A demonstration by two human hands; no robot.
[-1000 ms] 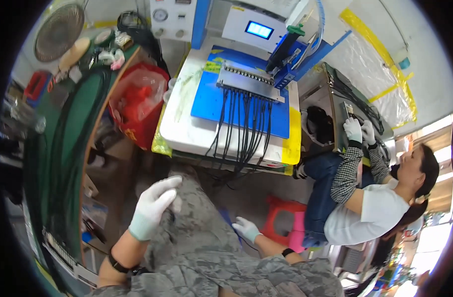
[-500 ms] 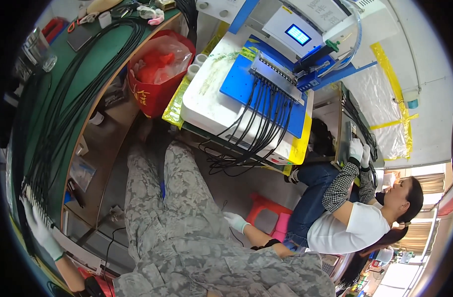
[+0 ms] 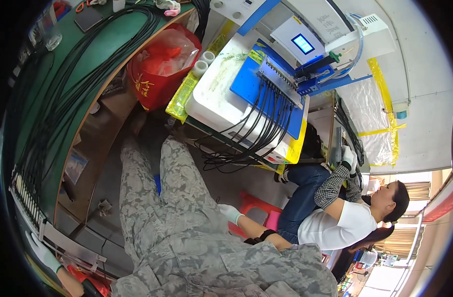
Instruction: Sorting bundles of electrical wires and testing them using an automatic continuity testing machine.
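My left hand, in a white glove, is low at the left edge with its fingers stretched out. It is just below a metal fixture that holds a row of black cable ends, close to a flat metal bar at the fixture's lower end. Black cables run from the fixture up across the green bench. Against my camouflage-clad thigh lies my gloved right hand, fingers extended, with no object visible in it.
Ahead stands a white and blue machine with a lit screen; cables hang from its metal clamp bar. A red bag sits between bench and machine. At right, a gloved co-worker sits by a red stool.
My left hand has slid down off the row of cable ends toward the fixture's lower end. The metal bar now shows there. The view has shifted slightly; my right hand stays by my thigh.
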